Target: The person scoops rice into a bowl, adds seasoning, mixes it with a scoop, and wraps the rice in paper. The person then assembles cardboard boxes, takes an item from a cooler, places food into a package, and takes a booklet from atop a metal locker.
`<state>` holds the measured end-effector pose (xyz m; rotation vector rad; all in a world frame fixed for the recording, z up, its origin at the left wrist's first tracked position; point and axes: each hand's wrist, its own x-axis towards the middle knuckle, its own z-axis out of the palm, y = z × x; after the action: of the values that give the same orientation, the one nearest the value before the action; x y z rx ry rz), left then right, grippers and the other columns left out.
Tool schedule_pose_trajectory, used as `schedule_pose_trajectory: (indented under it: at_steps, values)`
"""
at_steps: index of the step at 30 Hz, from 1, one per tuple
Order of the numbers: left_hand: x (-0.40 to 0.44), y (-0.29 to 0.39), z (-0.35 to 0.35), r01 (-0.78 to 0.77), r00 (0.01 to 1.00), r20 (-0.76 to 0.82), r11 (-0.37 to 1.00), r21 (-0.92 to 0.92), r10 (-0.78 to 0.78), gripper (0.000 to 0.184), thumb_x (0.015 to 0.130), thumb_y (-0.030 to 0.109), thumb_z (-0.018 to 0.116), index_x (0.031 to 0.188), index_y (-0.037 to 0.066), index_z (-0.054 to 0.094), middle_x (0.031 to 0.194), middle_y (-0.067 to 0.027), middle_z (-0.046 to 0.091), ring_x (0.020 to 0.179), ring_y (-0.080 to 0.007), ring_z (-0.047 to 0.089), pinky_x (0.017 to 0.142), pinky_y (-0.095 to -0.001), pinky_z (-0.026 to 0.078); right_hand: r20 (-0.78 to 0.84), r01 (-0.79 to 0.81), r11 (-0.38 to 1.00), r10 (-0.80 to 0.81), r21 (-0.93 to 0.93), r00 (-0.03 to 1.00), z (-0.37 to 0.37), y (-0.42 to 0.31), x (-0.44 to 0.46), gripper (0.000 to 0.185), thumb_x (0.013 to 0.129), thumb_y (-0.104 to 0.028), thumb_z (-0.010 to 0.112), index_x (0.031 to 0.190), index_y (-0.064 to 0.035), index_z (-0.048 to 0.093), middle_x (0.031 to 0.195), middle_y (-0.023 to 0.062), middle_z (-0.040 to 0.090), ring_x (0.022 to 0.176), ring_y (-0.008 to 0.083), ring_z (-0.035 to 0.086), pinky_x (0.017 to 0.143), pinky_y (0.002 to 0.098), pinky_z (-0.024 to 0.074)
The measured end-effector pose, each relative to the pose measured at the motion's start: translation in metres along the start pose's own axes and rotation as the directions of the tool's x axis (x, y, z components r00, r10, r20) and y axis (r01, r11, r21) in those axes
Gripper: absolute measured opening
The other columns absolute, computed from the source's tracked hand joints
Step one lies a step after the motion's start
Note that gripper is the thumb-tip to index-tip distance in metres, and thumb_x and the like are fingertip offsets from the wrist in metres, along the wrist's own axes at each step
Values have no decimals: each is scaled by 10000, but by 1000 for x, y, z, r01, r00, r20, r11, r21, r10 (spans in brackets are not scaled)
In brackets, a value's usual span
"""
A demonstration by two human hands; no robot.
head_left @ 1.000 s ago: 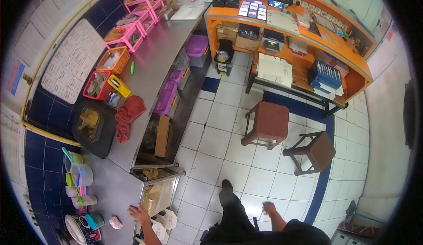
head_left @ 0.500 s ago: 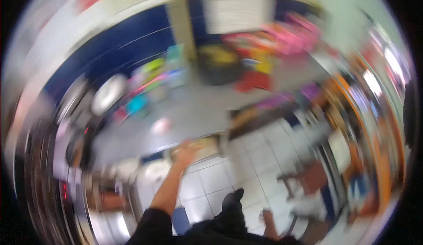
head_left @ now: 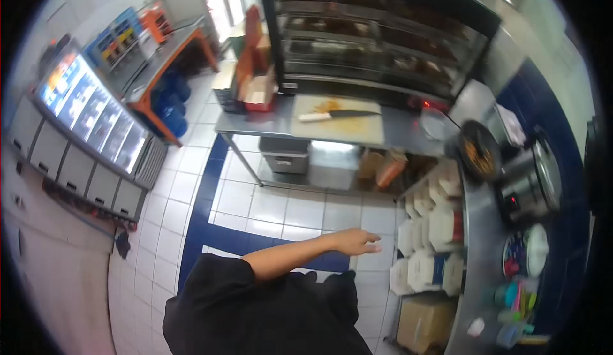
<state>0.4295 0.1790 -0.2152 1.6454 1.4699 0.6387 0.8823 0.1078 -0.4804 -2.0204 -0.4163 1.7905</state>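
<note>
My left hand (head_left: 357,242) reaches across in front of my body, over the tiled floor. Its fingers are stretched out and partly apart, with nothing in them. Closest to it, on the right, are stacked white food boxes (head_left: 440,227) on the shelf below the steel counter (head_left: 472,253). My right hand is out of view. Farther ahead, a large knife (head_left: 338,115) with a pale handle lies on a cutting board (head_left: 306,130) that has orange-yellow scraps on it.
A glass display case (head_left: 377,36) stands behind the steel table (head_left: 239,122). On the right counter are a dark pan (head_left: 479,151) with food and a metal cooker (head_left: 533,182). A cardboard box (head_left: 424,323) sits low there. A lit display fridge (head_left: 92,112) is at left.
The view has swung left from the blurred counter and blue wall to the table with the cutting board. My left hand has come away from the counter's edge; my right hand has left the view.
</note>
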Motion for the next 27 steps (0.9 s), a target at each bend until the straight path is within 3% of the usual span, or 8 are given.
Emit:
schedule_pose_trajectory:
  at_steps: [7,11,15,17,19,21,23,27]
  values:
    - [-2,-91,-206,-122,809,-495,733,-669,-317,502,1054,446,491,1210,2,668,945,-91,708,835,-131,671,767,-277,525,101,471,874,-461,-122,882,139,-235,89,358,1004,-390,540,1134,-63,610,790,10,566,690,132,559,555,275,465]
    - [-52,-129,-323,-55,264,-782,801,-597,-565,429,1040,393,526,1048,12,722,769,-48,678,712,-109,637,629,-250,489,480,689,723,-584,-61,655,371,-390,15,426,1046,-418,499,1138,-46,685,713,20,559,666,129,543,641,284,460]
    - [-121,-146,-457,426,-142,-989,899,-103,-46,412,975,392,625,1051,-1,720,788,-95,706,681,-144,640,629,-314,506,838,797,522,-250,-305,485,615,-450,-159,409,1043,-396,523,1142,-36,690,786,21,630,705,106,558,695,267,481]
    - [-142,-167,-511,804,11,-961,568,173,277,412,946,374,661,1080,-11,717,855,-131,725,745,-152,661,657,-329,527,978,900,433,-205,55,38,718,-424,-206,354,1067,-312,493,1143,-10,663,765,18,587,720,116,582,711,275,491]
    - [-159,-209,-557,822,137,-990,552,139,45,402,947,368,663,1093,-2,721,880,-122,726,783,-148,664,678,-328,536,995,857,505,-76,100,-72,796,-382,-264,341,1052,-323,538,1159,-21,655,833,33,647,738,111,598,685,271,500]
    - [-176,-235,-594,834,289,-941,529,157,-177,393,948,362,664,1106,7,725,904,-114,727,820,-144,667,699,-327,546,997,850,521,-33,80,-73,856,-334,-301,363,1038,-339,566,1215,-30,631,903,52,687,759,103,605,685,279,517]
    - [-195,-241,-625,595,557,-570,769,-232,-603,411,952,377,660,1120,7,724,933,-81,717,857,-138,662,727,-312,551,980,950,307,-197,58,4,906,-288,-326,484,1018,-425,560,1329,-54,571,964,138,722,804,194,681,719,346,549]
    - [-229,-282,-639,434,638,-539,835,-338,-550,303,956,237,614,1085,-19,711,918,-73,692,774,-152,655,658,-291,547,906,975,-74,-390,-211,167,956,-256,-420,670,994,-472,516,1461,-1,419,956,286,708,886,395,713,763,448,559]
